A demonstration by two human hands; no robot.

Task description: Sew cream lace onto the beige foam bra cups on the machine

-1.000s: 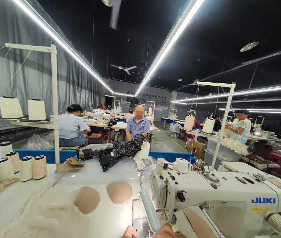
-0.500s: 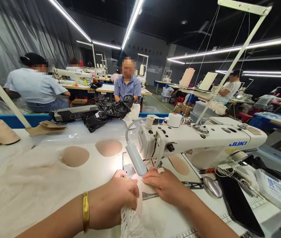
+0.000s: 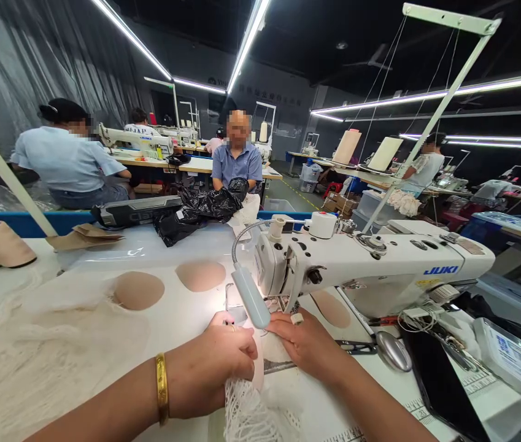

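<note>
My left hand [image 3: 212,368], with a gold bangle at the wrist, is closed on pale fabric with a white lace edge [image 3: 247,412] hanging below the fingers. Stretched fingers of my right hand [image 3: 308,344] lie flat on the light cloth beside the needle area of a white sewing machine [image 3: 380,261]. A grey gooseneck lamp [image 3: 251,298] stands between the hands and hides part of the fabric and my fingertips. Sheer cream lace cloth [image 3: 71,344] spreads to the left of my left hand.
Beige oval pieces [image 3: 139,291] lie on the table. To the right are a black phone [image 3: 444,374], a silver oval object [image 3: 393,351] and a clear box [image 3: 513,356]. Thread cones [image 3: 5,244] stand at left; a black plastic bag [image 3: 200,212] lies at the back. A person [image 3: 237,159] sits opposite.
Both hands keep nearly the same pose by the needle area. The lace below my left hand has shifted slightly and hangs more spread out.
</note>
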